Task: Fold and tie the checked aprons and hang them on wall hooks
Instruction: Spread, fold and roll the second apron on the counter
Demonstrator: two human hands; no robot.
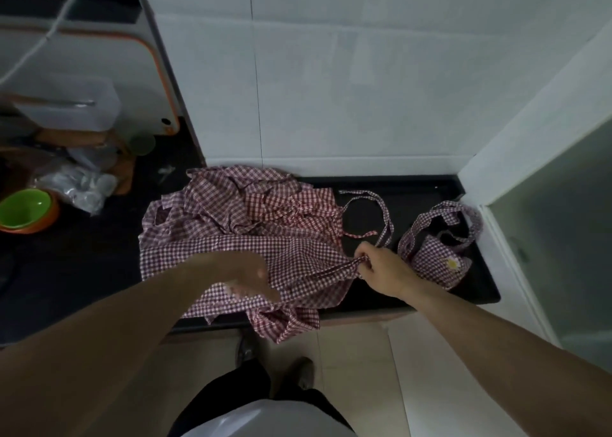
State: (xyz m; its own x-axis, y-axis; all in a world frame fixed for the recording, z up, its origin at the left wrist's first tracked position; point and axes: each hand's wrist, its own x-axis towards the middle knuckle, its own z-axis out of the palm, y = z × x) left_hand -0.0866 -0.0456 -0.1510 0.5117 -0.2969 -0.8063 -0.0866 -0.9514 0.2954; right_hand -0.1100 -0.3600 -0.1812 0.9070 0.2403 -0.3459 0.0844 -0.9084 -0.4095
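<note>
Checked cloth, right hand: the right hand (381, 268) pinched a gathered fold of the spread apron (298, 254) at its 3 o'clock edge.
Left hand: the left hand (245, 274) lay on the same apron, blurred; whether flat or gripping, cannot tell.
Aprons: three counted, thin red-and-white gingham; the spread one draped over the counter's front lip, a crumpled apron (251, 198) at 12 o'clock, a folded apron (440, 261) with looped straps at 3 o'clock.
Counter: black counter (414, 205), smooth, against white wall tiles (331, 89).
Around: green bowl (25, 208) at 9 o'clock, beside crinkled plastic wrap (79, 185).
</note>
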